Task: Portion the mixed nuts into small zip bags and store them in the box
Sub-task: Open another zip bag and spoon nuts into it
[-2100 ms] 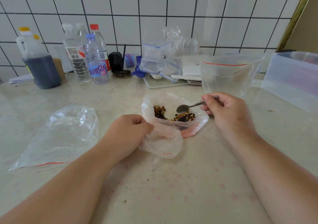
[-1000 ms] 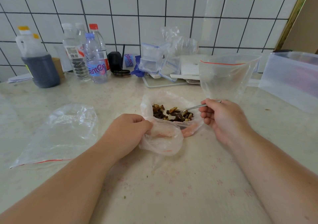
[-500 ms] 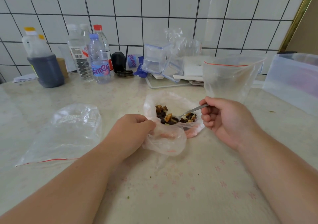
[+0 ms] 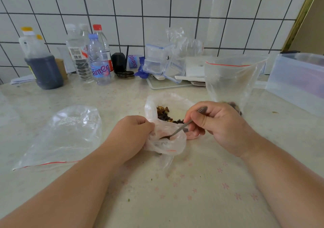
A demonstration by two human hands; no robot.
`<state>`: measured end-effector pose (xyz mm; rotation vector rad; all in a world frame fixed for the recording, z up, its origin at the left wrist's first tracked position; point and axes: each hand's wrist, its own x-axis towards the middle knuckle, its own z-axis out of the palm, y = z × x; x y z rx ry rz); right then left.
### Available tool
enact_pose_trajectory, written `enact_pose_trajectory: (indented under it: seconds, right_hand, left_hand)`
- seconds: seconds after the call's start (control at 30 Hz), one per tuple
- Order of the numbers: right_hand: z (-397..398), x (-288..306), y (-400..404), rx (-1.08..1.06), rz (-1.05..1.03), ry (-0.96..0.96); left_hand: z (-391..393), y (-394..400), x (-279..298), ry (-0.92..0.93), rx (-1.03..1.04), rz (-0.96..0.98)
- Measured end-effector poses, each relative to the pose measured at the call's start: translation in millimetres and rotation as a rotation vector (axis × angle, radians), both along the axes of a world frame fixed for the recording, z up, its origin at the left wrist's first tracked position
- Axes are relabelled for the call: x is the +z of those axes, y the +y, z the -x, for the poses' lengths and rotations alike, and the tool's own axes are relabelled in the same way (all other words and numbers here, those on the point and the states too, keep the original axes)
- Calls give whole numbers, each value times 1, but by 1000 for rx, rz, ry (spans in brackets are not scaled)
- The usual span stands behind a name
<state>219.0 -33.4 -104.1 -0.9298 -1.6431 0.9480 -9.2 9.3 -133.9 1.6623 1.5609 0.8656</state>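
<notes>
Head view: nuts (image 4: 164,115) between hands

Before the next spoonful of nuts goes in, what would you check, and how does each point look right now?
1. Left hand grips the small bag: ok.
2. Right hand holds the spoon: ok.
3. Spoon bowl sits inside the small bag's mouth: ok.
4. Nuts already dropped off the spoon: cannot tell, the plastic blurs it.
5. Mixed nuts left in the source bag for another scoop: ok.
6. Storage box close by on the right: ok.
</notes>
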Motion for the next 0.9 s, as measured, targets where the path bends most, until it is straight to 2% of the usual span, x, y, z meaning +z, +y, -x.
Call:
enact_pose_trajectory:
  seconds: [0.1,0.17,0.23,0.3,0.4,0.5,0.63,0.77,0.9]
  right_hand:
    - [-5,1,4,-88,-6,136]
    - [-11,2,8,-191,13,287]
    - [-15,3,12,-322,36,359]
    - [-17,-1,17,-469,61,326]
    - [-16,-9,22,-640,70,153]
    - [-15,-14,25,-650,64,-24]
    - [-11,-17,30,-586,70,-132]
    - [-11,-16,30,-473,103,6]
    - [-14,-15,33,-576,206,141]
  left_hand:
    - [1,0,-1,17,-13,-3]
    - [2,1,-1,7,-19,2]
    - [2,0,-1,9,-17,5]
    - [2,1,-1,22,-21,0]
    - [1,1,-1,42,-27,-2]
    - [1,1,-1,55,-28,-6]
    - [1,1,-1,61,-21,-7]
    - [1,0,0,59,-18,1]
    - [1,0,0,63,-17,2]
